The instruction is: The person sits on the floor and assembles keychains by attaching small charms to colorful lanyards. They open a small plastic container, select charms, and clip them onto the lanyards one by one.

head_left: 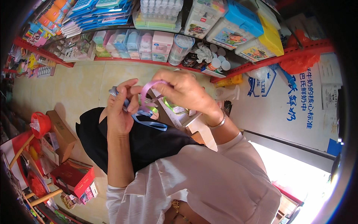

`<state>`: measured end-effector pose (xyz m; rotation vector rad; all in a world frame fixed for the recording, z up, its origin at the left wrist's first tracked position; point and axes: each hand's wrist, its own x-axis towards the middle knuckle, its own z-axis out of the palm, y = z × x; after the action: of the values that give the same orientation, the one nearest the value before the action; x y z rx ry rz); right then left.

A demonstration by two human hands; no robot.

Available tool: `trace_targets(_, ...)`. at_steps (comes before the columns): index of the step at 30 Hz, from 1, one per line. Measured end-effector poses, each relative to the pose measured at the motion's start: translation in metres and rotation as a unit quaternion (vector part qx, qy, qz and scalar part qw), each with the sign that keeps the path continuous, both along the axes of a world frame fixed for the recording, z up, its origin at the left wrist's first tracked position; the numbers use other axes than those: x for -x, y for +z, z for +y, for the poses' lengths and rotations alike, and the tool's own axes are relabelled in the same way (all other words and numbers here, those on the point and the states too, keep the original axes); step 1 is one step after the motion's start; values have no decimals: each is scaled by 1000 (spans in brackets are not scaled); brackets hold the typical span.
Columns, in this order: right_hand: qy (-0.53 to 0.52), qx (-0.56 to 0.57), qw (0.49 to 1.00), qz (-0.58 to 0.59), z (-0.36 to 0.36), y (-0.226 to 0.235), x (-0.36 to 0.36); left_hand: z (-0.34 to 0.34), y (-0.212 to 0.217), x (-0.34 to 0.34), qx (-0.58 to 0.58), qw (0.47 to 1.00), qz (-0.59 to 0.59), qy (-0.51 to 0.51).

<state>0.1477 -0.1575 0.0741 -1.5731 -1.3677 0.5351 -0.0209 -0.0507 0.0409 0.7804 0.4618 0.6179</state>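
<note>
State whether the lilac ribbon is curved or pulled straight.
Curved: the lilac ribbon bends in a rounded arc from the right hand, beside the left hand.

Purple band [143, 96] partly hidden by right fingers [164, 89], blue packets [100, 19] cut by top edge

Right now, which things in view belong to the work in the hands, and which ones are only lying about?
Seemingly in use:
- lilac ribbon, pinched by the right hand
- blue ribbon, trailing from the left hand

Seemingly just lying about:
- red box and cardboard box, at left
- blue case and yellow case, on the shelf
</note>
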Motion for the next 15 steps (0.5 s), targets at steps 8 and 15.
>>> trace_targets(8, 26, 71, 945, 319, 1, 53, -12, 9, -14, 3, 89, 995, -44, -7)
trace_targets(15, 29, 66, 932, 356, 2, 63, -20, 7, -9, -1, 76, 997, -7, 6)
